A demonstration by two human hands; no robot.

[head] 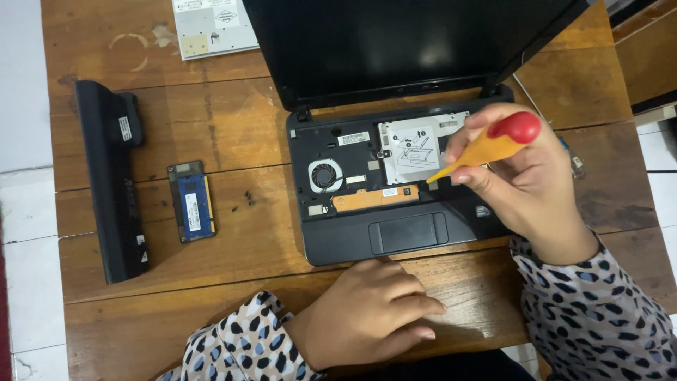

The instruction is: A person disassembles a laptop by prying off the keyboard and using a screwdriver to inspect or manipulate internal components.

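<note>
Small black laptop [395, 190] lies open on the wooden table [233, 113], keyboard cover already off: fan [325, 175], silver drive bracket [416, 144] and copper-coloured strip [374, 199] exposed. Battery [109, 180] and one blue memory module [192, 202] already out, lying to the left; a few loose screws [248, 198] beside them. The drive bracket is still seated.

Right hand [525, 180] is closed around one orange, red-capped screwdriver [486, 148], tip at the bracket's lower edge. Left hand [374, 310] rests loosely curled on the table, holding nothing.

One white sheet [211, 25] at the top.
</note>
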